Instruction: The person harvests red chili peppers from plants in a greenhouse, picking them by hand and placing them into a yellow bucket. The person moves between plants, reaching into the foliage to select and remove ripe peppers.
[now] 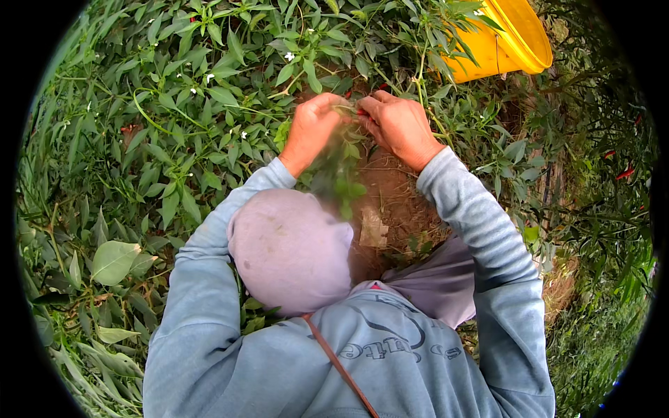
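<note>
Both hands meet in front of me among chili pepper plants (225,96). My left hand (316,123) has its fingers closed on a thin green stem of a chili plant, partly blurred. My right hand (400,125) is close beside it on the right, its fingers curled round small red chili peppers (361,112); how many is hidden by the fingers. Another red chili shows just above the right hand. Blurred leaves (345,172) hang below the hands.
A yellow plastic bucket (491,49) lies tilted among the plants at the upper right. Brown soil with a pale scrap (373,228) shows between my knees. Dense foliage surrounds me, with white flowers on the left and red chilies (625,171) at the far right.
</note>
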{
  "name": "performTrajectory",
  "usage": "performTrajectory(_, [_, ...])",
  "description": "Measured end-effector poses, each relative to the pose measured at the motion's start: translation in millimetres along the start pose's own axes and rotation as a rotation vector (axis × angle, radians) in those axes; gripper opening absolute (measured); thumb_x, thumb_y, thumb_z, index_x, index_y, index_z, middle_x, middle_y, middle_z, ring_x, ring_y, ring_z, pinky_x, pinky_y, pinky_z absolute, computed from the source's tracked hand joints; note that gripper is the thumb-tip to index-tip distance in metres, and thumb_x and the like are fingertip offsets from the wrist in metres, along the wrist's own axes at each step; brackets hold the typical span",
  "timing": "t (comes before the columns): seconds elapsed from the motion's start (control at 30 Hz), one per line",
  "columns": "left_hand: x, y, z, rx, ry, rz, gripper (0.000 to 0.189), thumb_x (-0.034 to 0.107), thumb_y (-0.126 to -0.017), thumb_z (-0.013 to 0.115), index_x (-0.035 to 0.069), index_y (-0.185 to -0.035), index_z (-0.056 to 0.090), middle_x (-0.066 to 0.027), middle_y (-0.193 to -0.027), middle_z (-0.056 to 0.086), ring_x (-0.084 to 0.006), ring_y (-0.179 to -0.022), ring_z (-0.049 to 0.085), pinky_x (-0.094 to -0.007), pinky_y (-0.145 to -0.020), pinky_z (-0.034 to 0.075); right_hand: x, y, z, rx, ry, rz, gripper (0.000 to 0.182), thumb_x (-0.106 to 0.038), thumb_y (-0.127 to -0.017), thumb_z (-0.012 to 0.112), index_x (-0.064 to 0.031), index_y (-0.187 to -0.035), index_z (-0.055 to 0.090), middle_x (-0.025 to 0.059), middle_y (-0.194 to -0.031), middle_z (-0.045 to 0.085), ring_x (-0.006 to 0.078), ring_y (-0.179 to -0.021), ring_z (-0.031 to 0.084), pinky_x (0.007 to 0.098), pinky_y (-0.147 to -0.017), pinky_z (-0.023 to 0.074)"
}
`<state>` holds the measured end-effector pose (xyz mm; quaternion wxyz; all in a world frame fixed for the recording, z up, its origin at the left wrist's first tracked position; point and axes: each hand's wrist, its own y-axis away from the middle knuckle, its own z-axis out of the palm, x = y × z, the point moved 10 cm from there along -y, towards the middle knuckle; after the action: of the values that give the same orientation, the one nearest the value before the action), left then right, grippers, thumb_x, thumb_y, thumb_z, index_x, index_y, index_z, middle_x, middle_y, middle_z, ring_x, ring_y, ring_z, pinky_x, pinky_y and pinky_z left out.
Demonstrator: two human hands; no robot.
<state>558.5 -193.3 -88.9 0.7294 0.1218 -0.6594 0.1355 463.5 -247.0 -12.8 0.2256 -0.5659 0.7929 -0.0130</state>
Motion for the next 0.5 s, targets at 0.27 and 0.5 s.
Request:
performTrajectory(0.27, [-3,7,-8,-0.009,-0.154,0.025,0.019,0.019,-0.089,0.061,-0.001,-0.089,0.062,-0.0016,-0.077,0.062,-0.0085,-0.067,0.053,-0.0232,-0.065,0.043,-20,-15,-6,-0.124,-0.088,-0.174,0.012,-0.016,-0.075,0.064,-0.0062,-0.081,0.059,0.0128,-0.079,0.056,0.0345,-0.069,0.059,0.0447,-0.059,0.0469])
performTrajectory(0.5, [2,8,11,-0.184,0.266,-0.012,0.019,0.02,-0.092,0.058,0.001,-0.093,0.06,-0.0021,-0.081,0.058,-0.011,-0.076,0.053,-0.0256,-0.072,0.043,14,13,36,-0.294,-1.088,0.348,0.015,-0.019,-0.088,0.062,-0.0053,-0.083,0.062,-0.0006,-0.08,0.06,0.0078,-0.063,0.047,0.0261,-0.055,0.0376])
